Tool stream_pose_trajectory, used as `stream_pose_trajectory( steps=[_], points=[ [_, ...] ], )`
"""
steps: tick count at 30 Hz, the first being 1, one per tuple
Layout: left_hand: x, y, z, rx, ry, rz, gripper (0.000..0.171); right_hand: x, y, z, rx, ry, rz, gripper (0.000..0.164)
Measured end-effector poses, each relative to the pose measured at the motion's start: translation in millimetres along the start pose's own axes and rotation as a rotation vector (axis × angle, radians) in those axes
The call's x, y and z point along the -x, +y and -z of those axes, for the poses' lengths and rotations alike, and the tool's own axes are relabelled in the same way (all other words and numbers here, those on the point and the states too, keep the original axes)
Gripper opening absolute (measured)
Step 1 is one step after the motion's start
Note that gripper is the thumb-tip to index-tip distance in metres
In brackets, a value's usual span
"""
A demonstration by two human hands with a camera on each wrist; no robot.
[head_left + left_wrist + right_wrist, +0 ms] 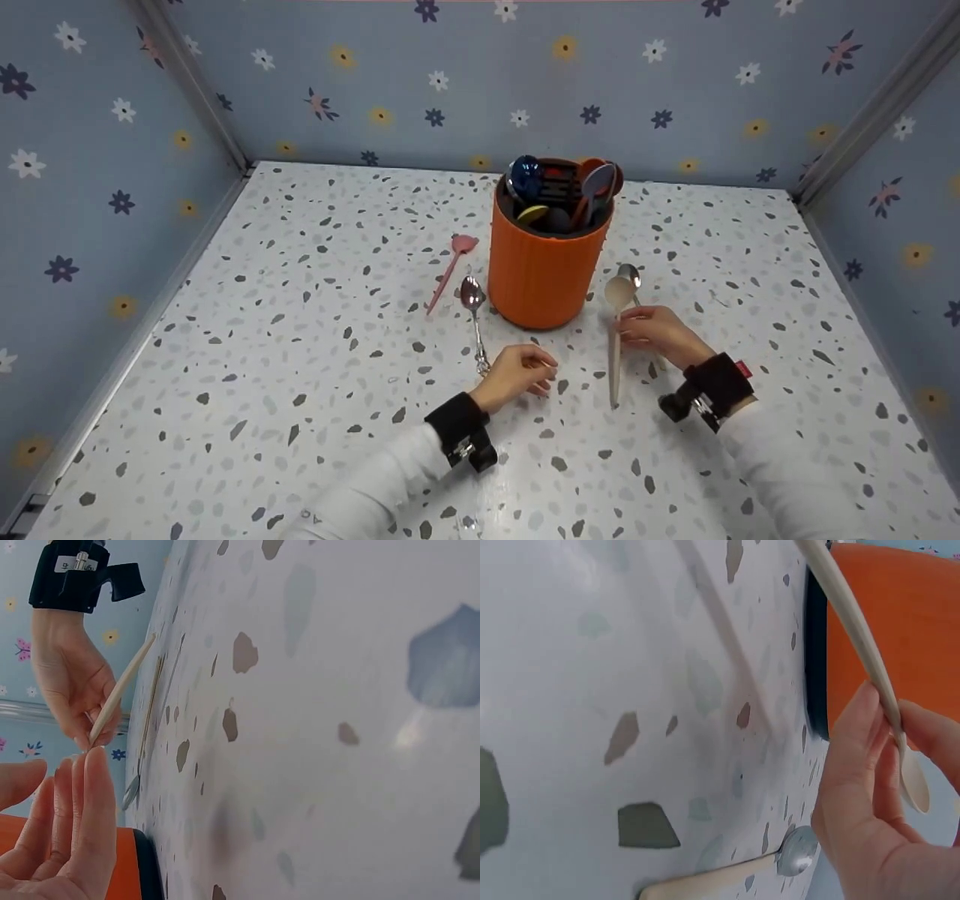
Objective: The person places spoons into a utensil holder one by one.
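My right hand (pixel 657 334) pinches a cream spoon (pixel 617 352) by its handle, between thumb and fingers. In the right wrist view the cream spoon (pixel 859 634) hangs over the table, casting a shadow on it. Under that hand lies a metal spoon (pixel 799 850) with a pale handle. My left hand (pixel 516 373) has relaxed fingers and holds nothing, close to the handle of an ornate silver spoon (pixel 475 315). Ahead of both hands stands an orange utensil holder (pixel 547 277), filled with several spoons and other utensils.
A pink spoon (pixel 450 268) lies left of the holder on the white speckled table (pixel 300 300). Flower-patterned panels (pixel 487 82) enclose the back and both sides.
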State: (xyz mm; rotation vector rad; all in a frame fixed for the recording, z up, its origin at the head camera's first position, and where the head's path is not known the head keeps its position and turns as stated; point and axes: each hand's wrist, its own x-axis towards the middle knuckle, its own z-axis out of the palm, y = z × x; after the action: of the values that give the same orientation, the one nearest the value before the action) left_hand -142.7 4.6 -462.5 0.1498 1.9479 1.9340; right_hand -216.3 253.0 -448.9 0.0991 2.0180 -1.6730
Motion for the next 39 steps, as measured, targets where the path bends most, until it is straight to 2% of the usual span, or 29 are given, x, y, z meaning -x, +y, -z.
stream_pose_trajectory(
  steps=[4,6,11,13,21,24,32,39],
  points=[
    [9.8,12.2,-2.2,-0.004,-0.009,0.0,0.02,4.9,-0.4,-9.4,-0.061,-0.01,-0.007,0.032],
    [10.3,11.7,-2.8,-0.001,-0.008,-0.007,0.02,7.7,-1.2,-13.5,-0.086,-0.014,-0.008,0.032],
    [1.1,-4.9,-3.8,0.001,-0.006,-0.003,0.02,10.4,-0.5,-23.7,-0.154,-0.027,-0.002,0.034],
    [1.8,-5.1,-4.7,-0.006,-0.01,0.006,0.021,10.7,-0.3,-28.9,-0.176,-0.033,0.003,0.032],
    [18.4,15.9,-9.2,-0.051,-0.037,0.005,0.024,19.3,-8.9,-44.6,-0.226,-0.069,0.038,0.026],
    [18.4,16.1,-9.9,-0.068,-0.039,0.007,0.024,21.7,-12.2,-49.3,-0.244,-0.066,0.05,0.022],
    [6.4,-1.7,-10.7,0.047,-0.049,-0.011,0.019,29.0,-17.7,-58.4,-0.289,-0.067,0.089,0.024],
    [7.6,4.5,-10.9,0.056,-0.057,-0.032,0.019,34.5,-24.3,-61.2,-0.263,-0.044,0.091,0.029]
  ],
)
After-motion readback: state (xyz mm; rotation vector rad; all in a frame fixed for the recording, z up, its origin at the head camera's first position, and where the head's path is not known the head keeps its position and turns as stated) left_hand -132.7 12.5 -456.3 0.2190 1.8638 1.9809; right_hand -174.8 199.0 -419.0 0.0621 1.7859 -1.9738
